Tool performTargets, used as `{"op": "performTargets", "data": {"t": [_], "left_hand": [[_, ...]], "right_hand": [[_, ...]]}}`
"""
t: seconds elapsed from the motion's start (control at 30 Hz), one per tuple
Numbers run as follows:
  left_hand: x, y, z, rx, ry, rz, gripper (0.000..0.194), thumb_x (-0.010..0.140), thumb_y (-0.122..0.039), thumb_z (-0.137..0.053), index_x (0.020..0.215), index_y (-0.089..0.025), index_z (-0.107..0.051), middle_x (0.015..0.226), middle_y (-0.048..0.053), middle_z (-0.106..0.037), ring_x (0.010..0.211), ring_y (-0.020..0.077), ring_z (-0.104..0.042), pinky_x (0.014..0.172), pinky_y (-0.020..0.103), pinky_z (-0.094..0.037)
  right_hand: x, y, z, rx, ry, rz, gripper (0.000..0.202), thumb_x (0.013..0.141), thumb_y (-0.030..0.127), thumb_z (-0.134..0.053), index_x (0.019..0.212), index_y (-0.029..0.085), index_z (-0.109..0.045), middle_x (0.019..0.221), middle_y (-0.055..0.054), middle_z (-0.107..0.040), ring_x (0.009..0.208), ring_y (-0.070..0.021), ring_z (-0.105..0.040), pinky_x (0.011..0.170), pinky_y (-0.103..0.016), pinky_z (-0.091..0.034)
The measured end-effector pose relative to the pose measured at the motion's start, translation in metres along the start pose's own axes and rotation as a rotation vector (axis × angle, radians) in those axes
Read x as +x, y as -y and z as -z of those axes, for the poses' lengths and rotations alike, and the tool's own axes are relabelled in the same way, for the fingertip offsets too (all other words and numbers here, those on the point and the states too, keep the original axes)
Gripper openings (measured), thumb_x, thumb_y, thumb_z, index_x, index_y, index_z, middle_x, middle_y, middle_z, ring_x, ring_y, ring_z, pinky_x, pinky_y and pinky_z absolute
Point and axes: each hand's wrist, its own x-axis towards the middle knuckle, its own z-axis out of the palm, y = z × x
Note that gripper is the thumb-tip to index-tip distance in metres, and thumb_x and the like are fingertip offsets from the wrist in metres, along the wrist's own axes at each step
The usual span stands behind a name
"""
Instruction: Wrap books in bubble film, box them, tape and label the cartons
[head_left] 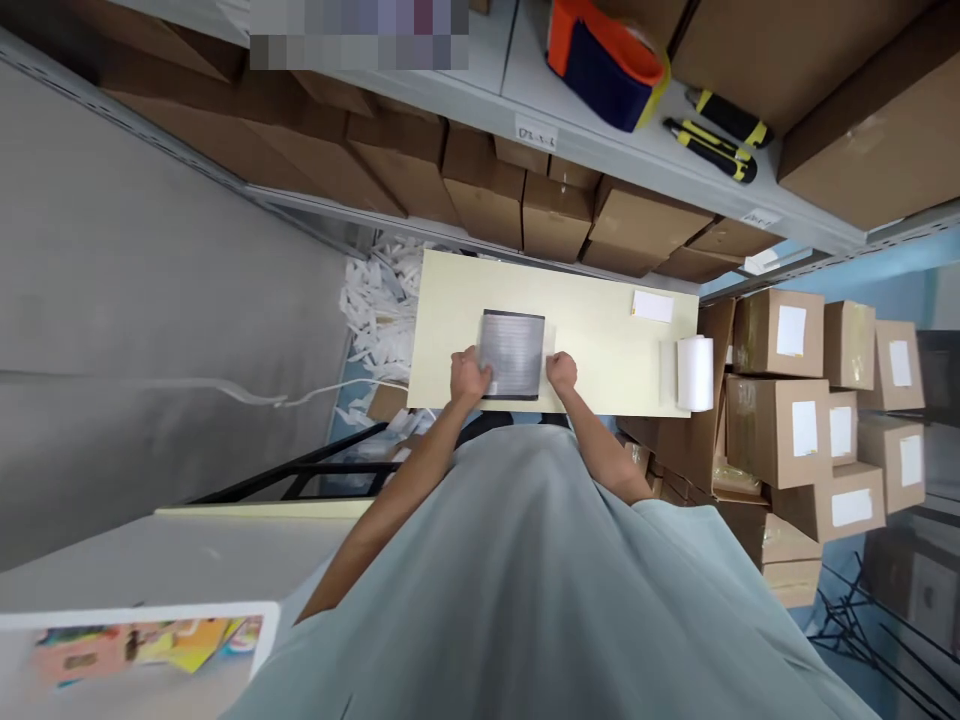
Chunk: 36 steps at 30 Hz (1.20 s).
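Note:
A flat, grey, ribbed square package with dark top and bottom edges lies on a pale yellow tabletop in front of me. My left hand is closed at its lower left edge, the thumb against the side. On the other side, my right hand is closed in a pinch beside the right edge. A strip of clear plastic film sticks out from the package there and reaches my right fingers. The fingertips of both hands are partly hidden.
A white roll and a white label stack lie on the table's right. Above stands a shelf with cartons, a tape dispenser and cutters. Paper shreds lie left; labelled cartons are piled right.

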Motion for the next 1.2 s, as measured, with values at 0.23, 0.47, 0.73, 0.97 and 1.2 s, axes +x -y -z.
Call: {"op": "performTargets", "data": {"t": [0.23, 0.47, 0.73, 0.97, 1.2], "left_hand": [[-0.015, -0.009, -0.013, -0.043, 0.172, -0.431, 0.068, 0.083, -0.020, -0.076, 0.149, -0.012, -0.064, 0.179, 0.024, -0.037, 0.166, 0.0467, -0.032, 0.135, 0.060, -0.034], [-0.022, -0.025, 0.009, -0.357, 0.231, -0.366, 0.048, 0.100, -0.047, -0.064, 0.134, -0.014, -0.073, 0.164, 0.023, -0.059, 0.152, 0.0383, -0.057, 0.130, 0.050, -0.043], [-0.006, -0.034, 0.076, -0.377, 0.146, -0.240, 0.044, 0.095, -0.064, -0.066, 0.105, -0.022, -0.076, 0.099, 0.012, -0.083, 0.101, 0.0322, -0.078, 0.087, 0.036, -0.059], [0.005, -0.029, 0.128, -0.400, 0.018, -0.111, 0.031, 0.089, -0.047, -0.060, 0.066, -0.027, -0.059, 0.070, 0.010, -0.070, 0.088, 0.0338, -0.074, 0.078, 0.037, -0.051], [0.002, -0.046, 0.159, -0.628, 0.030, -0.151, 0.041, 0.087, -0.062, -0.063, 0.082, -0.023, -0.074, 0.081, 0.009, -0.079, 0.104, 0.0340, -0.076, 0.087, 0.037, -0.059]], "right_hand": [[-0.029, 0.016, -0.002, 0.143, -0.131, 0.041, 0.016, 0.096, 0.028, -0.058, 0.088, 0.022, -0.070, 0.095, -0.009, -0.082, 0.095, -0.0241, -0.078, 0.090, -0.033, -0.061], [-0.079, 0.048, 0.000, 0.322, -0.135, 0.211, 0.016, 0.100, 0.033, -0.059, 0.097, 0.023, -0.073, 0.101, -0.006, -0.084, 0.085, -0.0206, -0.079, 0.082, -0.031, -0.065], [-0.131, 0.105, -0.033, 0.177, -0.015, 0.429, 0.020, 0.098, 0.022, -0.068, 0.112, 0.024, -0.083, 0.135, -0.010, -0.081, 0.123, -0.0275, -0.078, 0.110, -0.039, -0.060], [-0.125, 0.116, -0.027, 0.442, 0.346, 0.455, 0.004, 0.084, 0.027, -0.087, 0.088, 0.027, -0.085, 0.113, -0.004, -0.086, 0.109, -0.0265, -0.082, 0.117, -0.046, -0.058], [-0.094, 0.103, 0.017, 0.489, 0.245, 0.308, 0.053, 0.072, 0.058, -0.097, 0.105, 0.021, -0.078, 0.116, -0.012, -0.084, 0.112, -0.0295, -0.080, 0.106, -0.048, -0.063]]}}
